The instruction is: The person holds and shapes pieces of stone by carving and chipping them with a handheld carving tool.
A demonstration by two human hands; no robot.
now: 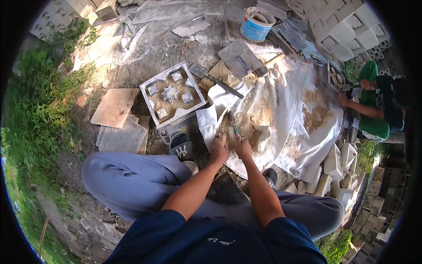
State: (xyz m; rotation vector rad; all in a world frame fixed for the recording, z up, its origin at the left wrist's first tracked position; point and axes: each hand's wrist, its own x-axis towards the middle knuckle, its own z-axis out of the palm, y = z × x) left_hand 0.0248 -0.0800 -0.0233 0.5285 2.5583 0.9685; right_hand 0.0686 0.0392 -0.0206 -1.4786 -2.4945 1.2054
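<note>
My right hand is closed round the green handle of a small trowel, whose dark narrow blade points away from me over a white sheet strewn with sandy powder. Close beside it, my left hand is closed too. A pale pointed strip rises just beyond its fingers, but I cannot tell whether the hand grips it. Left of both hands, apart from them, sits a square grey mould with a star shape in its centre and several raised blocks around it.
Flat boards lie stacked on the left. Beyond the sheet are a square metal float, a straight bar and a blue-and-white bucket. Pale cast blocks line the right, where another person squats, working with their hands.
</note>
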